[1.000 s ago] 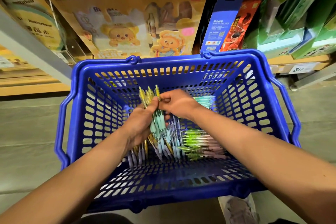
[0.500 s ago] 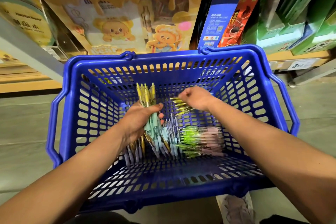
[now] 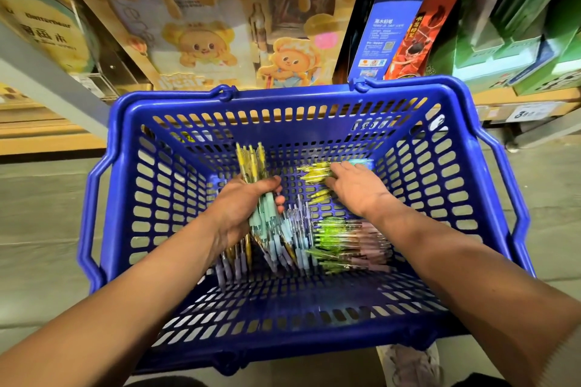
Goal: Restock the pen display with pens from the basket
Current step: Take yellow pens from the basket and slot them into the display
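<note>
Head view: pen bundle (image 3: pixel 262 220) gripped in left hand (image 3: pixel 240 207), inside basket (image 3: pixel 283 104).

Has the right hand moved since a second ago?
Yes. The right hand left the bundle of pens in the left hand and went right, toward the far wall of the basket, onto loose yellow pens.
</note>
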A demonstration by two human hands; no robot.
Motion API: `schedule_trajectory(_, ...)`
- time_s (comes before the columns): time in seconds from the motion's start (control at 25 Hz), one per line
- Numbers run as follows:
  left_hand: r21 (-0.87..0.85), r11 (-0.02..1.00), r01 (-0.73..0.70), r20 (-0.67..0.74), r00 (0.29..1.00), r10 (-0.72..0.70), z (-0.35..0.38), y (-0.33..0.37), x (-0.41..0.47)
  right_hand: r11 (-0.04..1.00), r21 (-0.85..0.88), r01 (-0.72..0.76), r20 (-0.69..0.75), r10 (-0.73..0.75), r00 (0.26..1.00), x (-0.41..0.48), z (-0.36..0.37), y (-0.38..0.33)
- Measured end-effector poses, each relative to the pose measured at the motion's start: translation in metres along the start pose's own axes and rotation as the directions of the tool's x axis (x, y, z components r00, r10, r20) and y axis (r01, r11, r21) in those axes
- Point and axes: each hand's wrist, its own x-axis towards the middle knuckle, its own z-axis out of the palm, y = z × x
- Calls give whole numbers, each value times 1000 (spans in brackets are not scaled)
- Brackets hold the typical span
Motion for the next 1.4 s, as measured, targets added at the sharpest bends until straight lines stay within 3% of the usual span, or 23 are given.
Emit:
schedule_trajectory(0.36,47,999,-6,40,999,4,-6,0,4,999,-52,11,115,-5,993,4,0,1)
schedule_trajectory(0.48,57,998,-11,38,999,9,-4,1,2,997,60,-41,126,33,991,2,-5,3)
schedule_trajectory(0.56,31,999,-25,27,999,24,-5,1,1,968,240,-68,122,40,992,1,-18,1)
schedule_trajectory(0.68,10,999,-50,11,999,50,-5,0,0,803,592,-69,63,39,997,-3,-48,-10)
schedule_trajectory(0.8,22,997,-76,-20,997,76,1,-2,-3,513,857,-51,27,53,998,-6,-78,-35)
schedule_trajectory(1.04,-37,997,-64,40,997,66,4,2,-10,-19,992,-125,126,77,989,1,-88,-61)
schedule_trajectory(1.08,-43,997,-63,47,997,65,4,3,-11,-53,990,-127,132,88,987,1,-89,-61)
schedule_trajectory(1.16,-12,998,-61,32,998,61,1,4,-11,-22,988,-154,155,80,985,0,-93,-59)
schedule_trajectory(1.24,58,997,-57,-11,998,58,1,1,-12,20,977,-214,214,-4,977,0,-95,-52)
schedule_trajectory(1.4,152,986,-71,-32,997,76,-2,-1,-10,3,960,-280,276,-191,942,4,-98,-41)
